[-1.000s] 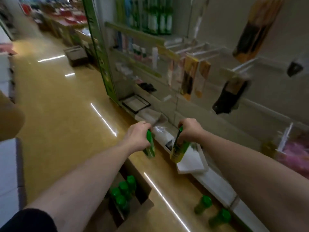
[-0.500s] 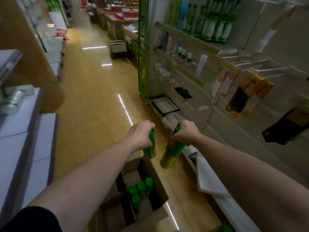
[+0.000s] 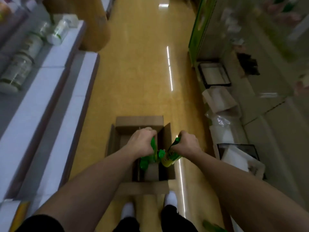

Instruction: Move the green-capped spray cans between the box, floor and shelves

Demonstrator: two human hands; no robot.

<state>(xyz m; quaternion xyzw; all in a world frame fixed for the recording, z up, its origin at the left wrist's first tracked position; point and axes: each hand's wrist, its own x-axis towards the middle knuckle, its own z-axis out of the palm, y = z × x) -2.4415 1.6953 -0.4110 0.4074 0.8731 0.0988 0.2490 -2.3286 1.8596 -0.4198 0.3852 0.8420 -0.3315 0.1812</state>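
An open cardboard box (image 3: 139,122) sits on the yellow shop floor straight in front of my feet. My left hand (image 3: 142,142) grips the top of a green-capped bottle (image 3: 153,146) over the box. To its right, my right hand (image 3: 186,142) grips a second bottle with a green and yellow body (image 3: 170,159), tilted, above the box's right side. Green caps of other bottles (image 3: 144,162) show inside the box below my hands.
White shelving with plastic-wrapped jars (image 3: 18,69) runs along the left. A shelf unit with black-framed trays (image 3: 213,75), white packaging (image 3: 220,101) and crumpled plastic lines the right. A yellow column (image 3: 93,24) stands ahead on the left. My white shoes (image 3: 170,200) are just behind the box.
The view has swung down from the right-hand shelves to the floor. Both hands, each still holding a bottle, have come down over the open box.
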